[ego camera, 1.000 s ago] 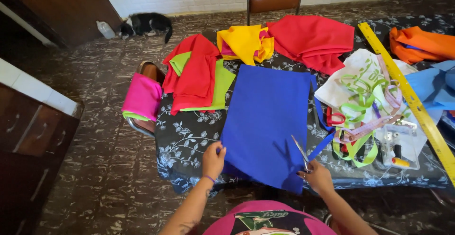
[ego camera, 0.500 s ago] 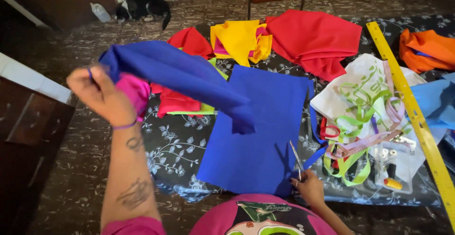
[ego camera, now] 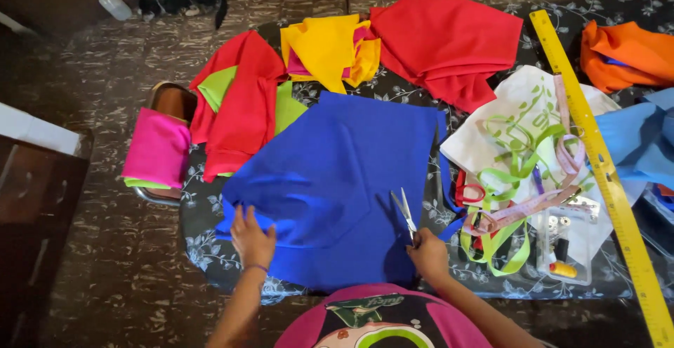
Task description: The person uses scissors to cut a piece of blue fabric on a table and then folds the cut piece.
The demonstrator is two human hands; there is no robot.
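The right hand [ego camera: 430, 253] is closed around the handles of a pair of scissors [ego camera: 405, 212], whose handles are hidden inside the grip so only the slim metal blades show, pointing up over the blue cloth [ego camera: 337, 179]; whether the blades are parted is hard to make out. The left hand [ego camera: 251, 237] lies with fingers spread flat on a folded-over flap of that cloth, near the table's front edge, pressing rather than gripping. The table [ego camera: 210, 250] is covered by a dark floral cloth, over a mottled brown tile floor. Soft, matte fabric pieces lie along the far edge: red [ego camera: 449, 39], yellow [ego camera: 326, 50], and orange [ego camera: 625, 53] at the far right corner, cut off by the frame. A long yellow ruler [ego camera: 597, 158] runs down the right side.
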